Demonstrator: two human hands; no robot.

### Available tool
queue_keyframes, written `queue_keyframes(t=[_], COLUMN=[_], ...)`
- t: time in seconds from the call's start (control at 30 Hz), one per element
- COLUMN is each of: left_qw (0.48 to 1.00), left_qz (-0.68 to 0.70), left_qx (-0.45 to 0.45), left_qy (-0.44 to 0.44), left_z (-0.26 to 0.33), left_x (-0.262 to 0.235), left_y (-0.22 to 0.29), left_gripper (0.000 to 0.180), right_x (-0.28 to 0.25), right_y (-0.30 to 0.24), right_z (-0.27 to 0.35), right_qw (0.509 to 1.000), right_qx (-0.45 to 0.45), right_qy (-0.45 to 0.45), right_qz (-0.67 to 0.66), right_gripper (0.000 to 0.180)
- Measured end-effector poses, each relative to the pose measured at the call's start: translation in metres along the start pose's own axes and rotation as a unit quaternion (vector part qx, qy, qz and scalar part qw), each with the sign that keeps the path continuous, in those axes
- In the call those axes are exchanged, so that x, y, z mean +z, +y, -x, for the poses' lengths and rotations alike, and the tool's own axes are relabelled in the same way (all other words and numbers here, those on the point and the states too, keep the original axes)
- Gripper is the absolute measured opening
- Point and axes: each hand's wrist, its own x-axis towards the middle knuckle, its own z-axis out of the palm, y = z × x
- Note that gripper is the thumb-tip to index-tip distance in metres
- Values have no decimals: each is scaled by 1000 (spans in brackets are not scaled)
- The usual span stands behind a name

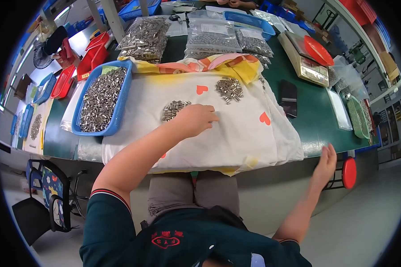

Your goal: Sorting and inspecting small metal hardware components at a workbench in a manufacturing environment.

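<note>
My left hand (196,119) is over the white cloth (236,140), beside a small pile of short silver metal cylinders (173,109). Its fingers are bent a little and apart, with no piece visible in them; the palm side is hidden. My right hand (325,168) is held off to the right by the front edge of the table, fingers stretched out and holding nothing. A second pile of the metal cylinders (229,90) lies farther back on the cloth. To the left, a blue plastic basket (125,95) is filled with the same kind of pieces.
Clear bags of metal parts (211,35) stand behind the bunched cloth. A dark phone (288,98) lies on the green tabletop (274,58), near a scale (305,60) with a red dish (318,50). Red bins (93,54) stand at left, a red stool (349,172) at right.
</note>
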Motion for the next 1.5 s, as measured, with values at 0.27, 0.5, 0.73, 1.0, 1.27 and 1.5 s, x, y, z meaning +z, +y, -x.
queue_keyframes(t=[0.27,0.5,0.73,1.0,1.27,1.5], left_qw=[994,995,990,823,723,777], left_qz=[-59,-61,136,507,615,542], left_qx=[12,0,-26,-224,-217,-156], left_qy=[-87,-79,35,124,229,278], left_z=[-21,-19,-7,17,27,27], left_x=[2,3,-6,-25,-7,0], left_y=[-8,-11,-17,-52,-88,-89], left_gripper=[15,12,14,28,28,28], right_x=[211,237,245,243,301,301], right_y=[-28,-9,-16,-23,-89,-67], right_z=[37,31,34,29,72,81], right_qw=[878,791,794,752,845,805], right_qx=[-346,-438,-449,-479,-10,94], right_qy=[-313,-372,-341,-373,-511,-518], right_qz=[106,211,226,257,-156,-272], right_gripper=[11,9,6,2,11,11])
